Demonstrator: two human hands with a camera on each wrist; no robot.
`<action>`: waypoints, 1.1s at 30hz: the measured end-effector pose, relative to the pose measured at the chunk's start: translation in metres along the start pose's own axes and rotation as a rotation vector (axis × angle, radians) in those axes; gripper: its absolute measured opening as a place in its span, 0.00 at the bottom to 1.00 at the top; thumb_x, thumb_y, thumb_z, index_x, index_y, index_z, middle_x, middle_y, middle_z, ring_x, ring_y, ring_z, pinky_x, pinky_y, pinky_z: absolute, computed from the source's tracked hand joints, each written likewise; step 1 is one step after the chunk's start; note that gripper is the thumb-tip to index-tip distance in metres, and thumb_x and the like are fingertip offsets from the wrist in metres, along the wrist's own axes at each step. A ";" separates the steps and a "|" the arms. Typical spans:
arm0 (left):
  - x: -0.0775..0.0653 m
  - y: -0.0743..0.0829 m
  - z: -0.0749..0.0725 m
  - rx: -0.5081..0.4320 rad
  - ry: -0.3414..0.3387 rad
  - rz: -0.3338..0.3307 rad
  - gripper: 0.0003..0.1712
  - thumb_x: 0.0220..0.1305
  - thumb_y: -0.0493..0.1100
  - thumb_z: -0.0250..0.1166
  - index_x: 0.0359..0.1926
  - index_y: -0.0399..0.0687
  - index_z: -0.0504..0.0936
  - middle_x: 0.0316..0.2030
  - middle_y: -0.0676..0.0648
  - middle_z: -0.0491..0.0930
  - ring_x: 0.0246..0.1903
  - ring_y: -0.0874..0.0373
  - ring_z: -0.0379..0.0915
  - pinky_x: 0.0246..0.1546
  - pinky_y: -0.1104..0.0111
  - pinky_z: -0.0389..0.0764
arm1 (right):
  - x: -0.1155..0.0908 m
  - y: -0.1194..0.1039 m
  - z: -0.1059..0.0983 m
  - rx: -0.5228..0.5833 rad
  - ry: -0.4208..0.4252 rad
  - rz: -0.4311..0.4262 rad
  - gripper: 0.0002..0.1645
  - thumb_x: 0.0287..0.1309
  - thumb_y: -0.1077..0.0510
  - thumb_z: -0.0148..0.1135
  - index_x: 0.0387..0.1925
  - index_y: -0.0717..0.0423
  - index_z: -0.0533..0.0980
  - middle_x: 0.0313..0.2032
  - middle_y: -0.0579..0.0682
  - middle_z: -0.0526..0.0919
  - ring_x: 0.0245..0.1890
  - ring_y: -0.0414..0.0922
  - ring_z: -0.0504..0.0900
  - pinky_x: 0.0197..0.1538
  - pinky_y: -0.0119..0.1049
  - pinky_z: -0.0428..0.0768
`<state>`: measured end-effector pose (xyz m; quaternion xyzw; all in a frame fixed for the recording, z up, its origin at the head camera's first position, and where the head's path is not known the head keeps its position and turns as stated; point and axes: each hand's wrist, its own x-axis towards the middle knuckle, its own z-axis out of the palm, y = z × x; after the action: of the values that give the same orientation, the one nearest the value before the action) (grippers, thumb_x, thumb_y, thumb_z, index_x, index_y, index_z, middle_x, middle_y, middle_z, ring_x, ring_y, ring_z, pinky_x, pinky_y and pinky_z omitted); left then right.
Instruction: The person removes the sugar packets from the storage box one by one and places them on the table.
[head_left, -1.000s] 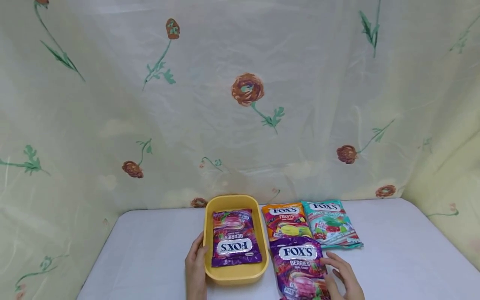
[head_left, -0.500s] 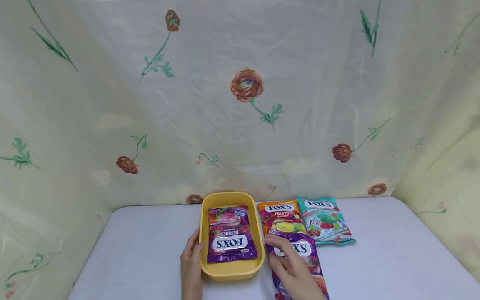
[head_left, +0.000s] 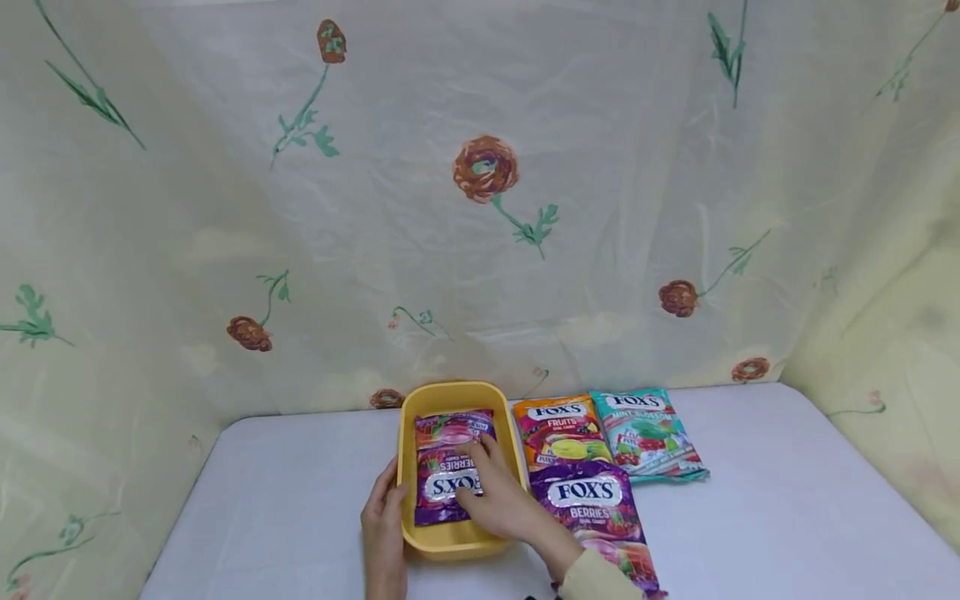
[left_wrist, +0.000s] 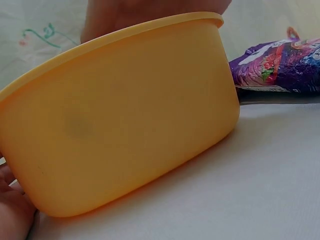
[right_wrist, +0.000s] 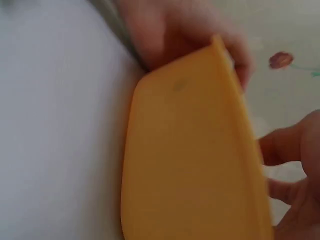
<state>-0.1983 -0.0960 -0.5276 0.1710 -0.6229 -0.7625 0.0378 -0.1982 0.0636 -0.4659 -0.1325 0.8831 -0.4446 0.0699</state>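
Observation:
A yellow plastic tub (head_left: 450,543) stands on the table with a purple FOX'S berries candy bag (head_left: 444,467) lying upside down inside it. My left hand (head_left: 384,512) holds the tub's left side, with the thumb at the rim. Over the tub's right side reaches my right hand (head_left: 491,492), its thumb and fingers spread above the bag inside; whether they touch it is hard to tell. In the right wrist view the tub wall (right_wrist: 190,160) hides the bag from sight. A second purple berries candy bag (head_left: 588,500) lies just right of the tub, partly under the right forearm.
Behind the second purple bag lie an orange FOX'S fruits candy bag (head_left: 558,429) and a teal mint candy bag (head_left: 651,433), side by side. A white cloth covers the table (head_left: 757,508). Flower-patterned curtain (head_left: 600,250) rises along the table's back edge.
My right hand has moved left from the loose purple bag, across it, into the tub. The left hand stays at the tub's side. The view has shifted slightly.

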 end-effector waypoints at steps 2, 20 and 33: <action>0.000 0.000 0.001 -0.005 0.003 0.008 0.28 0.64 0.40 0.50 0.67 0.47 0.66 0.70 0.44 0.60 0.71 0.49 0.53 0.71 0.57 0.60 | 0.010 0.001 0.002 -0.006 0.018 0.052 0.31 0.57 0.61 0.56 0.62 0.59 0.62 0.70 0.73 0.41 0.69 0.71 0.50 0.66 0.68 0.57; -0.002 0.001 -0.001 -0.051 -0.012 0.049 0.28 0.64 0.39 0.51 0.66 0.48 0.68 0.69 0.45 0.62 0.70 0.50 0.53 0.72 0.56 0.58 | 0.035 0.002 -0.007 0.135 0.013 0.126 0.33 0.52 0.42 0.65 0.60 0.42 0.67 0.64 0.54 0.61 0.60 0.56 0.67 0.65 0.62 0.67; 0.000 0.000 -0.001 -0.042 0.006 0.021 0.28 0.62 0.40 0.54 0.65 0.51 0.69 0.69 0.46 0.63 0.70 0.50 0.54 0.71 0.55 0.59 | 0.037 0.005 0.001 0.182 0.101 0.129 0.26 0.58 0.58 0.56 0.60 0.49 0.66 0.57 0.62 0.73 0.48 0.52 0.77 0.55 0.52 0.77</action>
<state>-0.1979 -0.0968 -0.5282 0.1659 -0.6084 -0.7744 0.0511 -0.2345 0.0547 -0.4712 -0.0461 0.8482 -0.5235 0.0655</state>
